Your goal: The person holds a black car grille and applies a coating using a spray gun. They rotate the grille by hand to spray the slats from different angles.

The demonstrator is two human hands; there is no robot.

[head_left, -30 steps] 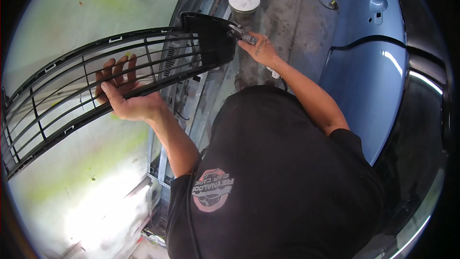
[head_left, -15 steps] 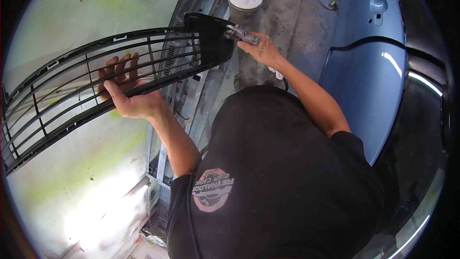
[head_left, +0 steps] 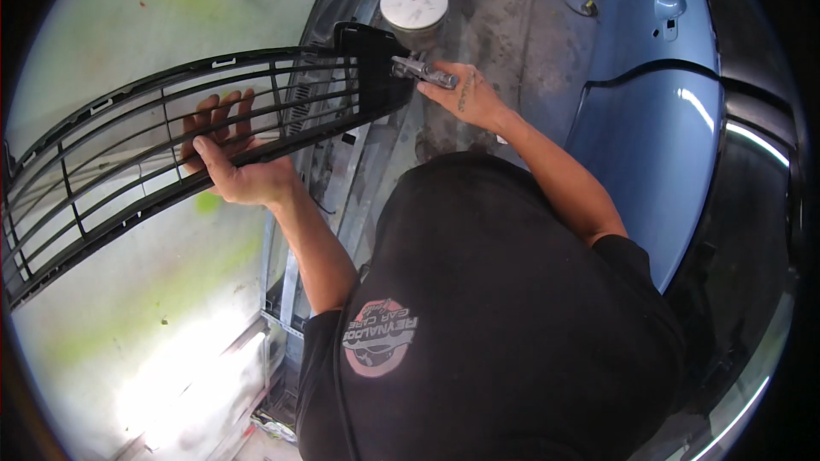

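A long black car grille (head_left: 162, 132) with thin bars slants across the left side, its solid end panel (head_left: 380, 77) toward the middle. My left hand (head_left: 235, 166) grips its lower rail, thumb on the near side and fingers behind the bars. In my right hand (head_left: 468, 94) is a metal spray gun (head_left: 424, 72), its nozzle end close in front of the end panel. A round paint cup (head_left: 412, 13) with a pale lid sits on top of the gun. My right fingers are partly hidden around the handle.
Blue car door panels (head_left: 653, 162) with a handle stand along the right. A pale wall or sheet (head_left: 196, 248) with yellow-green overspray lies at left. Metal framing (head_left: 346, 179) runs behind the grille. A hose or cable (head_left: 581, 4) rests on the grey floor.
The spray gun with its cup has shifted left and slightly nearer to me, its cup tilting. The grille and my left hand have moved a little to the right.
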